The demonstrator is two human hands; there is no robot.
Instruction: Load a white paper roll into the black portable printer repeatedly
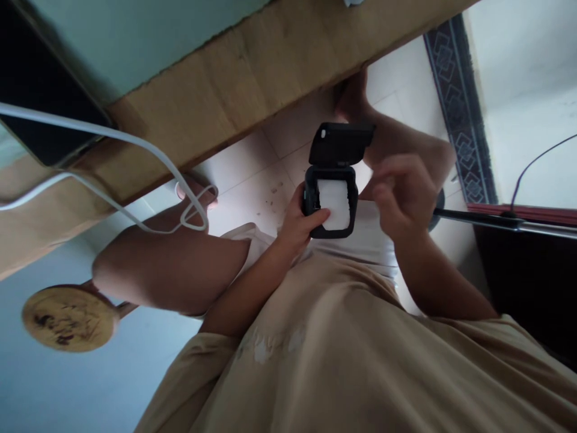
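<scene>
A small black label printer point(308, 227), its hinged lid point(345, 143) swung up, sits over my lap. White paper point(335, 201), which looks like a roll, lies inside its opening. My left hand point(301, 222) is closed around the printer's left side, with the thumb reaching over the rim onto the paper. To the right of the printer, apart from it, is my right hand point(403, 195). Its fingers are bent and smeared by motion, so whether they hold anything cannot be made out.
A wooden table edge point(252, 78) crosses above my legs. On it lie a dark flat device point(45, 90) and a looping white cable point(135, 139). A round wooden stool point(70, 319) stands at the left. At the right, a metal pole point(496, 221) runs beside a dark panel point(527, 282).
</scene>
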